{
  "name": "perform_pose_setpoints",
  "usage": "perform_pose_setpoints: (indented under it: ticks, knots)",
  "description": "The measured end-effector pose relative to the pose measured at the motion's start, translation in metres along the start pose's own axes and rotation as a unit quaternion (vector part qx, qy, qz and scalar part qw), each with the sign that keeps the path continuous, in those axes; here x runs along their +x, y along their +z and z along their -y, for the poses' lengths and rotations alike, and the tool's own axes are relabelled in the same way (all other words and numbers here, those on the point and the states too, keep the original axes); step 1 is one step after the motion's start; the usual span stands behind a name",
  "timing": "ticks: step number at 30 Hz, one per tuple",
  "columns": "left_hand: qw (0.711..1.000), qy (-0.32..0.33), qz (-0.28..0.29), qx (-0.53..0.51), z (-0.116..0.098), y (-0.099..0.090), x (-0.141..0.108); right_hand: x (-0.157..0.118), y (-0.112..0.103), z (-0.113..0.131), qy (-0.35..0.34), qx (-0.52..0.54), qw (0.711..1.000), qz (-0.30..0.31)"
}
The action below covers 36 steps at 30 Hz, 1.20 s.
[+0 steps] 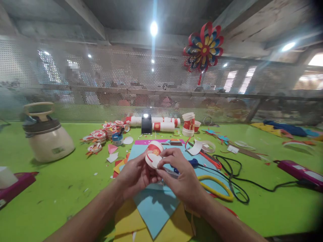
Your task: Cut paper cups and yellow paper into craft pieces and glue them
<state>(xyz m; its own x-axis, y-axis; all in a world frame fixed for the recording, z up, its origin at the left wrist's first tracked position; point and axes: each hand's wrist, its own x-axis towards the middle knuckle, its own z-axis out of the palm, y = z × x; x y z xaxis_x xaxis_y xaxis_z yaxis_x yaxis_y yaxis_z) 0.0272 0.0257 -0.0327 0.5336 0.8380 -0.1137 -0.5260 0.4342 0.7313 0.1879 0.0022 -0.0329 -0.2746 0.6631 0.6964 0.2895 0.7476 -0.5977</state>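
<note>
A small red and white paper cup (154, 148) is held in my left hand (137, 173), whose fingers curl round its lower side. A white round face with a thin red strip on it (152, 160) points toward me. My right hand (178, 168) has its thumb and fingertips closed at the right edge of that face; whether they pinch a separate small piece is hidden. Below both hands lie light blue sheets (156, 208) over yellow sheets (128, 220). Blue-handled scissors (193, 163) rest just beyond my right hand, partly covered by it.
Stacked paper cups (164, 126), a black device (146, 124) and a blue jar (117, 138) stand at the back. Decorated discs (98, 136) are left. A large jug (47, 134) stands far left. Right are yellow-handled scissors (217, 188), a black cable (259, 185) and a purple power strip (300, 173).
</note>
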Motion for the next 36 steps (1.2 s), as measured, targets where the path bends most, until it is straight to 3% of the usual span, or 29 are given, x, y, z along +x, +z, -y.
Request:
perform_pose_setpoints:
  ticks: [14, 20, 24, 27, 30, 34, 36]
  knots:
    - [0.996, 0.025, 0.085, 0.016, -0.003, -0.002, -0.006, 0.002, -0.015, 0.006, 0.073, 0.101, 0.992, -0.009]
    - [0.998, 0.045, 0.033, 0.006, 0.000, 0.004, -0.003, -0.001, -0.005, 0.002, 0.095, 0.072, 0.993, 0.001]
    - [0.984, 0.140, -0.032, 0.104, -0.001, 0.004, -0.004, -0.002, -0.002, -0.001, 0.095, 0.038, 0.994, -0.024]
    - [0.948, 0.225, -0.091, 0.205, -0.005, 0.004, -0.006, -0.003, -0.002, -0.002, 0.085, 0.028, 0.996, -0.031]
    - [0.896, 0.275, -0.106, 0.332, -0.007, 0.003, -0.007, -0.005, -0.001, -0.003, 0.075, 0.030, 0.996, -0.027]
    - [0.773, 0.365, -0.136, 0.501, -0.005, -0.004, -0.008, -0.007, 0.002, -0.005, 0.076, 0.021, 0.996, -0.036]
    - [0.726, 0.392, -0.144, 0.547, -0.001, -0.007, -0.008, -0.008, 0.002, -0.006, 0.082, 0.016, 0.996, -0.041]
